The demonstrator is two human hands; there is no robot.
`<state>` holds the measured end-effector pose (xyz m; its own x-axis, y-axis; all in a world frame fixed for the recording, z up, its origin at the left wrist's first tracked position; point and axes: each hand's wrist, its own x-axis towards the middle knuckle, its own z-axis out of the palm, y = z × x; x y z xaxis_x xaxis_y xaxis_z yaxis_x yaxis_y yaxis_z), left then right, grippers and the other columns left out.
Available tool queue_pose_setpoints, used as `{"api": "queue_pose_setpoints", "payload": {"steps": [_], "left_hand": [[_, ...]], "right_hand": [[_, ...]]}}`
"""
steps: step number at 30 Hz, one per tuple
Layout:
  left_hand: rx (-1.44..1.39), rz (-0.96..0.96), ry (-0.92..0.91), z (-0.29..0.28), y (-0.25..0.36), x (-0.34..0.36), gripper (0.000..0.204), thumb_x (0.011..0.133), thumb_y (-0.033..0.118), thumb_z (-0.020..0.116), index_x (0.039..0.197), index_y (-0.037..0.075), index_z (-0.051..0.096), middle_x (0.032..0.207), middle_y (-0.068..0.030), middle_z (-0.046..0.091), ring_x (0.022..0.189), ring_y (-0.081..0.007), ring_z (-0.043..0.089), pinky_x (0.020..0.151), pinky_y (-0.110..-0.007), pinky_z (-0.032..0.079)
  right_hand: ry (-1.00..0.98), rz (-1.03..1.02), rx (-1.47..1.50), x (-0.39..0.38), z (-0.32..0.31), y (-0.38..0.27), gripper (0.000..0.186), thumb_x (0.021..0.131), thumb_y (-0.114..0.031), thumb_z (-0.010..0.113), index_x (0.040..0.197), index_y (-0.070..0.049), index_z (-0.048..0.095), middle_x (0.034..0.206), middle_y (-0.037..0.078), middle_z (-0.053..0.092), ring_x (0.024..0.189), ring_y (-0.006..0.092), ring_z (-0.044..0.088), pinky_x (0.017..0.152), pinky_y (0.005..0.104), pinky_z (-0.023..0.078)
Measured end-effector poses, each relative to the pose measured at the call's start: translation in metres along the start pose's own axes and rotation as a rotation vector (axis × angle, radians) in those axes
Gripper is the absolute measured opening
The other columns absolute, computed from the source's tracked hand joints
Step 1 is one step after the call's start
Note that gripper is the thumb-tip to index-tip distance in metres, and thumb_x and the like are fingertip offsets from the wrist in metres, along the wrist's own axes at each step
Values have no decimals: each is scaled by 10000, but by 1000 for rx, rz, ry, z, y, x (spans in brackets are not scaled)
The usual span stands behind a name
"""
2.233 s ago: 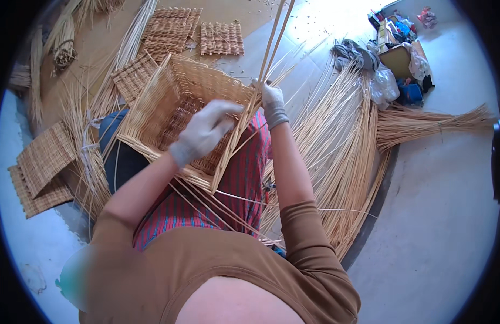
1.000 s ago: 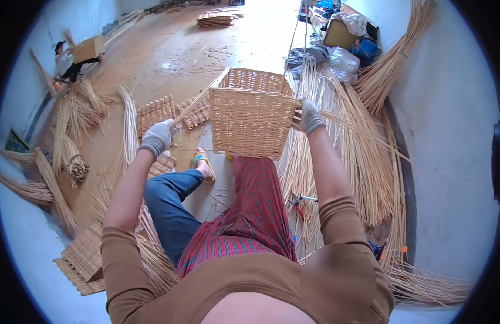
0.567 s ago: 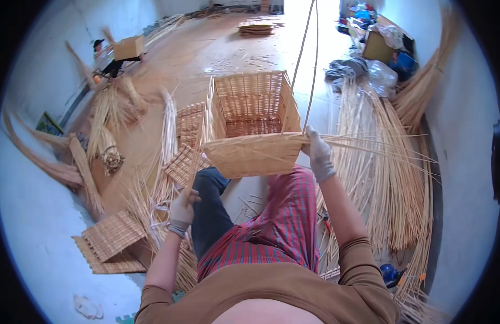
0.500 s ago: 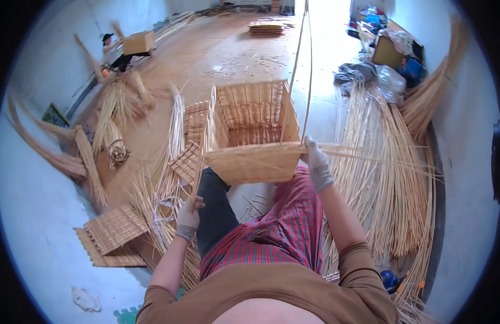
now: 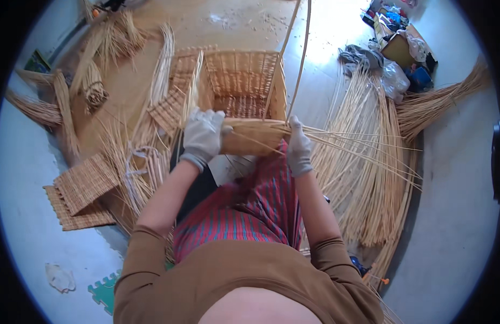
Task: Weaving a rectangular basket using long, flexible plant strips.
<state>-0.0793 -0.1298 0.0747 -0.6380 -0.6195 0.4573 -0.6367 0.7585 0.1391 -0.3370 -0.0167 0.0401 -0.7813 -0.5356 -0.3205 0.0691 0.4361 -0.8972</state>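
An open square wicker basket (image 5: 242,83), its inner floor facing me, is held above my lap. My gloved left hand (image 5: 204,135) has its fingers curled on the near-left corner. My gloved right hand (image 5: 298,146) grips the near-right corner, where loose strands (image 5: 358,140) fan out to the right. Two long upright canes (image 5: 305,43) rise from the basket's right part. Under it lie my striped red cloth (image 5: 244,221) and a dark trouser leg (image 5: 193,189).
Woven panels (image 5: 85,183) lie at the left, beside loose reed bundles (image 5: 93,89). A long reed pile (image 5: 374,194) fills the right side. Bags and clutter (image 5: 396,81) stand by the right wall. A green foam mat (image 5: 101,291) shows lower left; another person's dark legs (image 5: 109,5) barely show at the top.
My left hand has risen from the dangling strands beside my thigh onto the basket's near-left corner. My right hand stays at the right corner. The view has tilted further down.
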Motion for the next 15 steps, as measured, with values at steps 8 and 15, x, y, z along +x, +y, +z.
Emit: {"api": "queue_pose_setpoints", "payload": {"steps": [8, 15], "left_hand": [[182, -157, -51, 16, 1, 26, 245, 944, 379, 650, 918, 135, 637, 816, -125, 663, 778, -350, 680, 691, -496, 521], [70, -238, -396, 2, -4, -5, 356, 954, 406, 658, 1200, 150, 632, 1035, -160, 696, 942, -373, 694, 828, -494, 540]], "right_hand": [[162, 67, 296, -17, 27, -13, 471, 954, -495, 628, 947, -31, 701, 908, 31, 623, 819, 149, 545, 777, 352, 474], [47, -15, -94, -23, 26, 0, 831, 914, -728, 541, 1161, 42, 729, 1082, 287, 725, 1050, 355, 676, 927, 442, 487]]}}
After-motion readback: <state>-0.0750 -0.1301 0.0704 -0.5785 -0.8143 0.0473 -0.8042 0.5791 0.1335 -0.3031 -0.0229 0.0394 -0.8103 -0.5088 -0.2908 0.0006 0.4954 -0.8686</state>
